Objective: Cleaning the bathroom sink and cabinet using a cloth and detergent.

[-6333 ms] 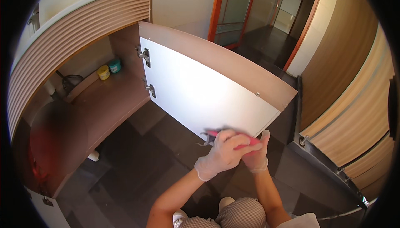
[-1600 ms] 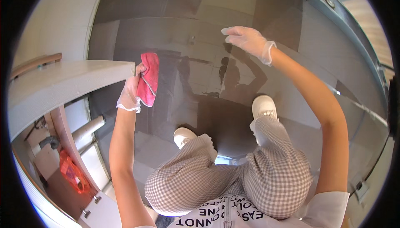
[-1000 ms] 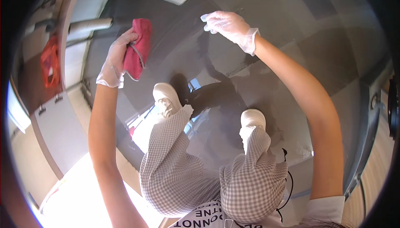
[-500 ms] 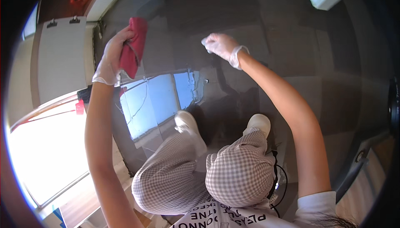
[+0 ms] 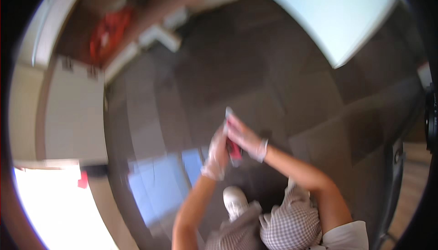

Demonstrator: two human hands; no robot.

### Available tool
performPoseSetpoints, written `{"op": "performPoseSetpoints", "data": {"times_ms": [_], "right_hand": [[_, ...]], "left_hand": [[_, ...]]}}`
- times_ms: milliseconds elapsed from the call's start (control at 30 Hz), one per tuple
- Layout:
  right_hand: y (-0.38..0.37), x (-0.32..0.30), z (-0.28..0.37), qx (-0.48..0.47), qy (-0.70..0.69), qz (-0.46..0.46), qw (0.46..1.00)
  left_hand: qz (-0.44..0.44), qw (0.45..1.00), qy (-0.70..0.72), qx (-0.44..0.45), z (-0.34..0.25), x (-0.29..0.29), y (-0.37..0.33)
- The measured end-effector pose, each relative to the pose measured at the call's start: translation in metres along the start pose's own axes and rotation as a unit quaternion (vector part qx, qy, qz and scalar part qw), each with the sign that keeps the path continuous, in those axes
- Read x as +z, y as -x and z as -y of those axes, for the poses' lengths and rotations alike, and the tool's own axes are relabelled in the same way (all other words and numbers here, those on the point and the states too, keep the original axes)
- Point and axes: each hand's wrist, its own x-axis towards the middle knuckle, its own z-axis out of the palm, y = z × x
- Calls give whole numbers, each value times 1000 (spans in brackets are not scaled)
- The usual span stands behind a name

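My two hands meet over the dark floor (image 5: 237, 85), both in thin clear gloves. My left hand (image 5: 217, 155) is closed on a folded red cloth (image 5: 234, 150), which shows between the palms. Coming in from the right, my right hand (image 5: 244, 138) presses against the cloth and the left fingers. A small pale thing (image 5: 228, 111) sits at the right fingertips, too blurred to name. Motion smears the fingers of both hands.
Below my hands are my checked trousers (image 5: 292, 222) and a white shoe (image 5: 235, 202). A white panel-sided unit (image 5: 337, 12) stands at the upper right, a pale board with clips (image 5: 75, 113) at the left. Window light reflects off the floor (image 5: 159, 186).
My hands were apart, the left holding the cloth at the upper left, the right pinching something small and pale. They have come together at the middle, and the whole view has shifted.
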Motion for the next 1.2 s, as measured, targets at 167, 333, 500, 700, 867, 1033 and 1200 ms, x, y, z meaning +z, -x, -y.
{"op": "performPoseSetpoints", "data": {"times_ms": [167,333,500,700,867,1033,1200], "right_hand": [[28,12,-20,-14,-1,-148,989],[93,-34,39,-93,-79,-299,947],[121,-58,142,-297,20,-417,859],[118,-55,244,-417,222,-347,810],[79,-65,232,-480,282,-328,763],[88,-22,247,-433,249,-325,803],[81,-2,231,-419,212,-353,809]], "left_hand": [[122,988,20,-94,-6,4,26],[258,949,-128,-127,-28,86,29],[231,944,-234,8,-77,121,50],[186,925,-296,152,-120,165,59],[196,835,-456,237,-150,177,47],[51,860,-464,205,-182,124,37],[35,909,-395,130,-147,27,39]]}}
